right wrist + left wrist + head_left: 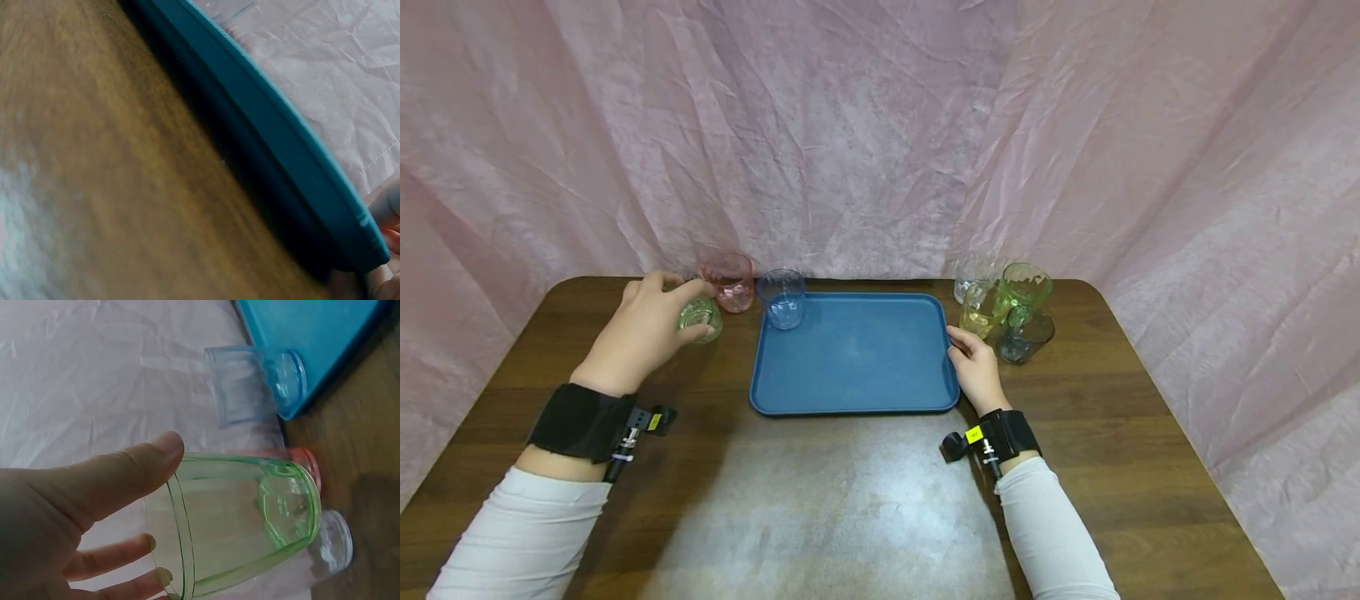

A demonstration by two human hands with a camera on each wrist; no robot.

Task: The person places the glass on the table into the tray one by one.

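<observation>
My left hand [643, 333] holds a pale green cup [703, 320] by its rim, with the thumb on one side and fingertips on the other. In the left wrist view this green cup [231, 519] is see-through, its base pointing away from the palm. On the right, my right hand [977, 373] grips the right edge of a blue tray [857, 358]. Fingers show at the end of the tray's side [269, 131] in the right wrist view. A blue cup [785, 302] stands upright on the tray's far left corner.
A pink cup [735, 292] stands beside the left hand, and a clear cup [334, 540] shows behind the green one. Beyond the right hand cluster a yellow cup [976, 319], a bright green cup [1028, 283], a grey cup [1022, 340] and a clear cup [964, 282]. A pink curtain [880, 150] hangs behind the table.
</observation>
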